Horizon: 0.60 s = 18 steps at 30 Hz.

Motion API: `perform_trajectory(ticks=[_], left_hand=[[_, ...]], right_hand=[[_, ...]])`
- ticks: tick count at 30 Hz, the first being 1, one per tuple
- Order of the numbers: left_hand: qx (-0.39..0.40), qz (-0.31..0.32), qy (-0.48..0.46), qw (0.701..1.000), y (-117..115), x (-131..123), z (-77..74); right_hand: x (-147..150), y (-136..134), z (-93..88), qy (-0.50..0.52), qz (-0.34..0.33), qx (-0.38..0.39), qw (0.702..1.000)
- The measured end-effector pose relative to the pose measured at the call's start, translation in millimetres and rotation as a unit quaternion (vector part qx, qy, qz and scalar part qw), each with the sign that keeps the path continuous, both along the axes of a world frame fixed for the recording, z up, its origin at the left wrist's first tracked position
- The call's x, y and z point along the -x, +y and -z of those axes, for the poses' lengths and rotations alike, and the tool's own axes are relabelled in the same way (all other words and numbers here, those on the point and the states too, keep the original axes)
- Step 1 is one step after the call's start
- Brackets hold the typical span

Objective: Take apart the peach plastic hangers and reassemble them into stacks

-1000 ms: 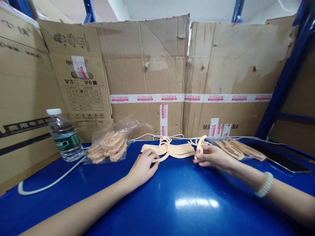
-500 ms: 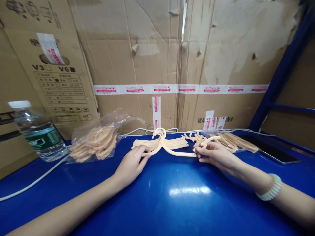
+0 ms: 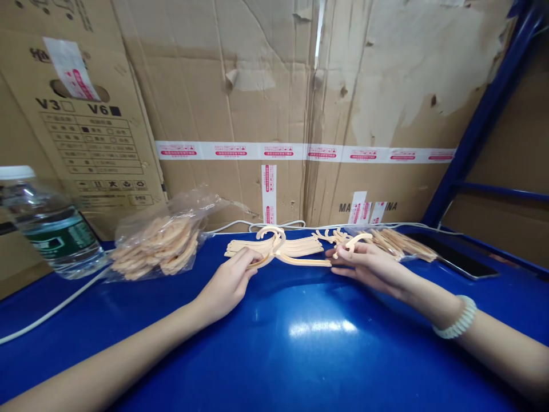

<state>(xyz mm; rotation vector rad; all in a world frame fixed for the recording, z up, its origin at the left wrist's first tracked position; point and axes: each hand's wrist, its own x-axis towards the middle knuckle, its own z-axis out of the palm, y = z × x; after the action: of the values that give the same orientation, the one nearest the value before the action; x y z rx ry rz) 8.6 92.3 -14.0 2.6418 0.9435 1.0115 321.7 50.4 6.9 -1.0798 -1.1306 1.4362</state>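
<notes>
Across the printed carton on the left, "V3" stands beside a blank box and "V6" beside a filled black one; below come a grid of characters too blurred to read and a row of handling symbols. Behind the table, a cardboard wall carries white tape with red labels too small to read; lower right, "MA" and "NA" show around strips of tape. A water bottle wears a green label, its print illegible.

The table is glossy blue with a bright reflection, and a blue metal post slants up at the right. At its back centre, a peach hanger sits in front of a stack of hangers. The left hand has its grip pinching the hanger's left arm. The right hand pinches a small curved piece; whether its fingers touch the hanger's right end I cannot tell. A clear bag of peach pieces lies near the bottle; a dark phone lies at the right.
</notes>
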Motion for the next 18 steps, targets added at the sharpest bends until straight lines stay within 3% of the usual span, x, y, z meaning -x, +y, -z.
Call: perform_trajectory(ticks=[5,18], left_hand=[[-0.01,-0.003,-0.001,1.0,-0.8,0.1,-1.1],[-0.028,0.009,-0.002,1.0,1.6,1.0,1.9]], right_hand=[[2.9,-2.1,-2.3,0.043,-0.045,0.047,0.997],[1.4,0.0,1.6,0.037,-0.046,0.053,0.997]])
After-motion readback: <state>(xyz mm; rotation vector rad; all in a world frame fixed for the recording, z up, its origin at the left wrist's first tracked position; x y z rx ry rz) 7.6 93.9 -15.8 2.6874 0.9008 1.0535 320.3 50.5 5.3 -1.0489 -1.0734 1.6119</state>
